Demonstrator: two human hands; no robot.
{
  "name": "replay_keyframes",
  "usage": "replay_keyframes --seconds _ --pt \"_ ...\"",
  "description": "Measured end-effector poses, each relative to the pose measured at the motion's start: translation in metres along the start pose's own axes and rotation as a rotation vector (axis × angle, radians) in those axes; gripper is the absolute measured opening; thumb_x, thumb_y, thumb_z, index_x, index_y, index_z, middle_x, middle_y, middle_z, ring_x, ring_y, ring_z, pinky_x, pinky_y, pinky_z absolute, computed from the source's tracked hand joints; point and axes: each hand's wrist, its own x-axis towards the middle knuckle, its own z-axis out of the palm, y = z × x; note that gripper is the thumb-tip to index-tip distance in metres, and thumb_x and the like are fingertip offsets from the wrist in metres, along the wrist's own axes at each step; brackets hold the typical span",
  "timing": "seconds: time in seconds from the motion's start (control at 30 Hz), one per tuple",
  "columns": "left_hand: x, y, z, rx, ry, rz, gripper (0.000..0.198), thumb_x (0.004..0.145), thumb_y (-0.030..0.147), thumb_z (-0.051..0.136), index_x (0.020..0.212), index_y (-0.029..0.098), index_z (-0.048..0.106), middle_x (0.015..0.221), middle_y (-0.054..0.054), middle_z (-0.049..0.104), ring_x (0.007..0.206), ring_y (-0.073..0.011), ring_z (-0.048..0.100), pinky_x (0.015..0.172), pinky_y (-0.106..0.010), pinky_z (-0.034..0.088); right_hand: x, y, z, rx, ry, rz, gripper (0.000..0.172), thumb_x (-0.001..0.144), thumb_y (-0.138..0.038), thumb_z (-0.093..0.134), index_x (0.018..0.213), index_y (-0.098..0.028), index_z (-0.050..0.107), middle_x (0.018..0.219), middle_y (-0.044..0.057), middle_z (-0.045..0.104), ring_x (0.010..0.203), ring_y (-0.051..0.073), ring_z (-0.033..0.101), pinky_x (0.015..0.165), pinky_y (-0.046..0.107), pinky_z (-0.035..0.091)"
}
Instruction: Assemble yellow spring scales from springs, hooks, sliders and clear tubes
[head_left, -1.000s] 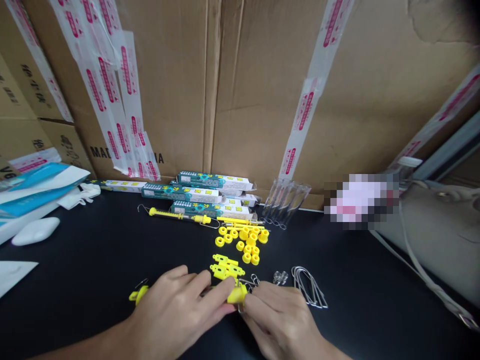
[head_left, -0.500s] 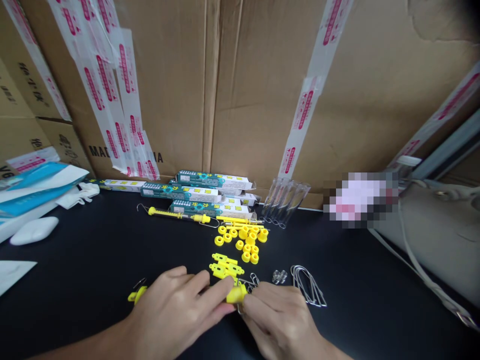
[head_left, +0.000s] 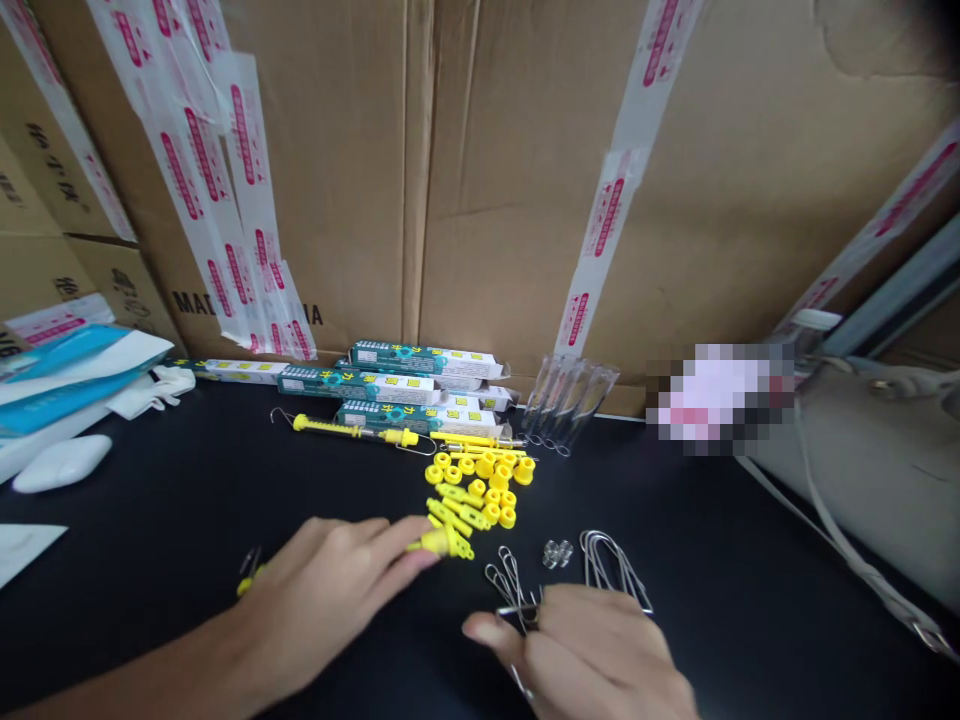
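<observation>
While left hand (head_left: 322,600) reaches across black counter (head_left: 112,620), its pressed-together fingers (head_left: 397,535) touch tapered yellow plastic piece (head_left: 442,542), just near small yellow plastic rings (head_left: 480,490). Right hand (head_left: 592,650) curls over bent silver wire clips (head_left: 510,590); its grip is hidden, pinching or not cannot tell.

We have a matte black tabletop (head_left: 165,540) carrying teal-and-white cardboard boxes (head_left: 356,385), a slim yellow spring scale (head_left: 352,429), a cluster of small yellow plastic rings (head_left: 480,480), bent silver wire loops (head_left: 611,570), clear plastic tubes (head_left: 570,405) and a smooth white oval object (head_left: 61,464).
</observation>
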Motion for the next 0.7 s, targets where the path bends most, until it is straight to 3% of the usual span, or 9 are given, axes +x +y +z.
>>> replay_keyframes --seconds 0.1,0.3,0.57,0.7 --pt "0.003 -0.010 0.003 0.039 0.044 0.032 0.038 0.107 0.042 0.032 0.115 0.028 0.066 0.079 0.003 0.073 0.065 -0.0141 0.071 0.062 -0.022 0.053 0.001 0.000 -0.006 -0.054 0.067 0.023 0.050 0.083 -0.001 0.072 0.051 -0.020 0.038 0.046 -0.010 0.029 0.046 0.008 0.019 0.045 0.031 0.015" --pt "0.002 -0.005 0.012 0.194 0.204 0.181 0.046 0.109 0.036 0.022 0.113 0.020 0.064 0.078 -0.001 0.072 0.058 -0.0156 0.067 0.055 -0.028 0.049 0.002 0.015 -0.009 -0.078 -0.115 0.018 0.033 0.097 -0.009 0.056 0.066 -0.019 0.056 0.049 -0.006 0.038 0.046 0.010 0.031 0.046 0.028 0.024" --pt "0.003 -0.004 0.010 0.237 0.248 0.220 0.044 0.109 0.034 0.022 0.110 0.018 0.063 0.077 -0.001 0.071 0.056 -0.0158 0.067 0.052 -0.030 0.045 0.008 0.032 -0.019 -0.210 -0.151 0.116 0.044 0.098 -0.023 0.059 0.058 -0.020 0.042 0.052 -0.008 0.034 0.044 0.007 0.028 0.046 0.028 0.021" --pt "0.002 -0.004 0.009 0.233 0.235 0.229 0.044 0.109 0.035 0.022 0.110 0.018 0.063 0.076 0.000 0.070 0.054 -0.0156 0.066 0.052 -0.030 0.045 0.018 0.059 -0.043 -0.268 -0.343 0.131 0.050 0.097 -0.041 0.059 0.057 -0.021 0.038 0.053 -0.008 0.033 0.044 0.007 0.030 0.045 0.027 0.022"
